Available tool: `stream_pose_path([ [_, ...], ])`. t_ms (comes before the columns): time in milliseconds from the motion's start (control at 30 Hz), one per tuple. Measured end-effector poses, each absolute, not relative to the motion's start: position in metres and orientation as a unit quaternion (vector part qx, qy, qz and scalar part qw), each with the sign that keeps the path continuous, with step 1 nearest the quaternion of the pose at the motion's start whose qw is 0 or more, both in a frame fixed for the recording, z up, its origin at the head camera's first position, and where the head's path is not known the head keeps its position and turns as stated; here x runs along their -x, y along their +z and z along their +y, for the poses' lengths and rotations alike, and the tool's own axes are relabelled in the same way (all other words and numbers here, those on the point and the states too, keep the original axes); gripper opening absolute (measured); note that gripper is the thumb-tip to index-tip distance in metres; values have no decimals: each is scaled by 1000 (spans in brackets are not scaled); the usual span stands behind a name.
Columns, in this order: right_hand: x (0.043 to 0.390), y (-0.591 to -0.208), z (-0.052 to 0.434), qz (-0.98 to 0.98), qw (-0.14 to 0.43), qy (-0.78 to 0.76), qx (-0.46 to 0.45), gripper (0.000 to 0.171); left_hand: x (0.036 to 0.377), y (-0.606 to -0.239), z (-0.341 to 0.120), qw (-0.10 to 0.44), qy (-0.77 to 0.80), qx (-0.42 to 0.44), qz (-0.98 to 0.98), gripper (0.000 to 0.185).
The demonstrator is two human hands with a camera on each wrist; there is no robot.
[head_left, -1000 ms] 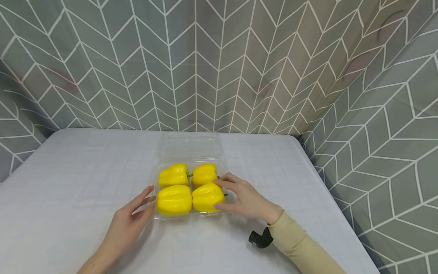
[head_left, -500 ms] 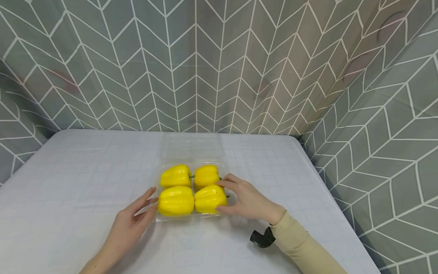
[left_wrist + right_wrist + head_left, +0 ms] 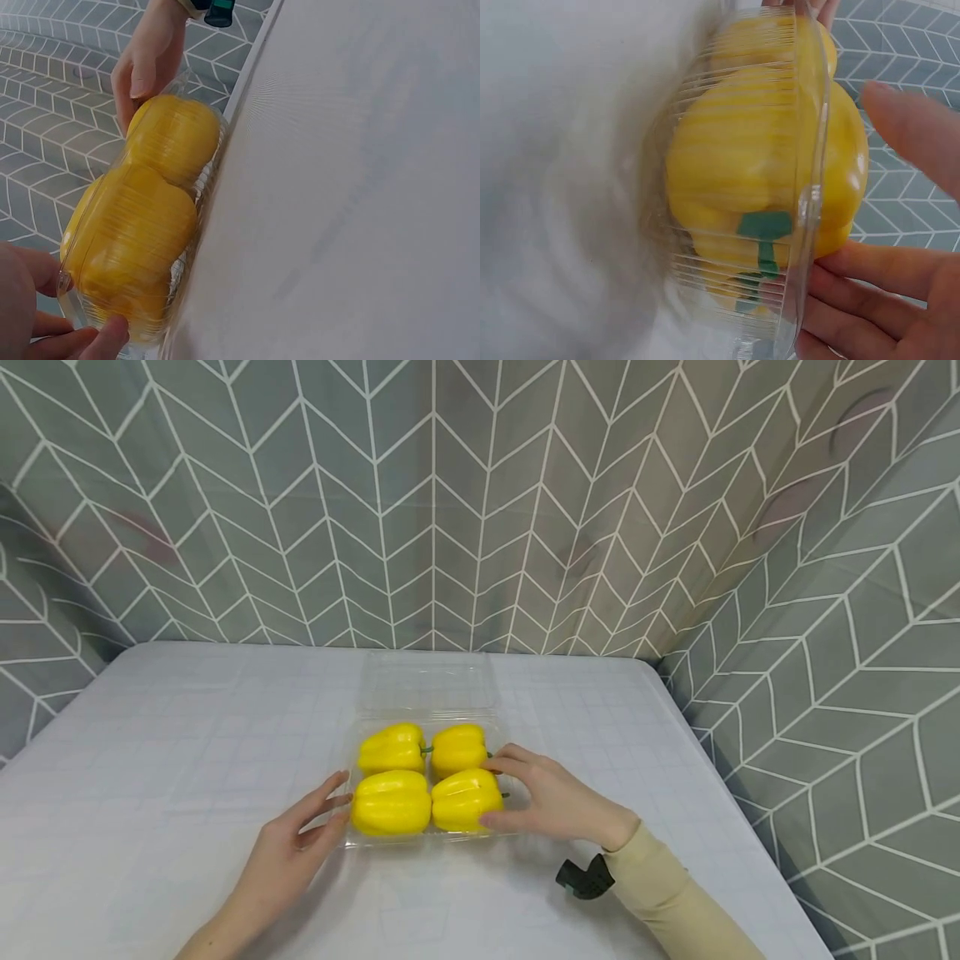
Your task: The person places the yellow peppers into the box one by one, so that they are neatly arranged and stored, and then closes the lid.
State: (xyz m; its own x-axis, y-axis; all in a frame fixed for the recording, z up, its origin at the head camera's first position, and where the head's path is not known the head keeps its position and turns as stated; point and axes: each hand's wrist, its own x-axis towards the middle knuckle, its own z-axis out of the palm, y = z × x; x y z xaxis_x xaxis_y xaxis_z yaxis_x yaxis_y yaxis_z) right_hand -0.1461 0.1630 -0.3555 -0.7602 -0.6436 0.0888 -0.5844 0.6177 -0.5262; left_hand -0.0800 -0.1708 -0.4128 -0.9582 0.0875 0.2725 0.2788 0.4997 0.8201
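Several yellow bell peppers (image 3: 392, 803) lie in two rows in a clear plastic clamshell box (image 3: 804, 247). Its clear lid (image 3: 427, 683) is folded back flat behind it. At the box's left end, the fingertips of my left hand (image 3: 281, 856) touch the wall and rim, thumb toward the front. My right hand (image 3: 555, 800) spreads over the right end, its fingers against the outside of the rim in the right wrist view. The right thumb overlaps the near right pepper (image 3: 467, 800) in the head view. Green stems point to the right.
The box stands on a table (image 3: 187, 718) with a whitish cloth, near its middle. A grey curtain (image 3: 450, 510) with white chevron lines hangs behind and to the right. A black device (image 3: 585, 877) sits at the right wrist, beside a beige sleeve (image 3: 675, 893).
The box with its peppers has shifted slightly to the right, both hands moving along with it. The head view has also drifted a little.
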Motion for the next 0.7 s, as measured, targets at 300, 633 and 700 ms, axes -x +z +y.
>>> stream_pose_path([
  [300, 157, -361, 169, 880, -8, -334, 338, 22, 85, -413, -171, 71, -516, 88, -849, 49],
  [633, 184, -383, 173, 867, -101, -377, 308, 21, 117, -411, -179, 54, -514, 85, -852, 44],
  [700, 188, -386, 172, 869, -109, -381, 298, 21, 125, -412, -179, 46, -514, 78, -853, 45],
])
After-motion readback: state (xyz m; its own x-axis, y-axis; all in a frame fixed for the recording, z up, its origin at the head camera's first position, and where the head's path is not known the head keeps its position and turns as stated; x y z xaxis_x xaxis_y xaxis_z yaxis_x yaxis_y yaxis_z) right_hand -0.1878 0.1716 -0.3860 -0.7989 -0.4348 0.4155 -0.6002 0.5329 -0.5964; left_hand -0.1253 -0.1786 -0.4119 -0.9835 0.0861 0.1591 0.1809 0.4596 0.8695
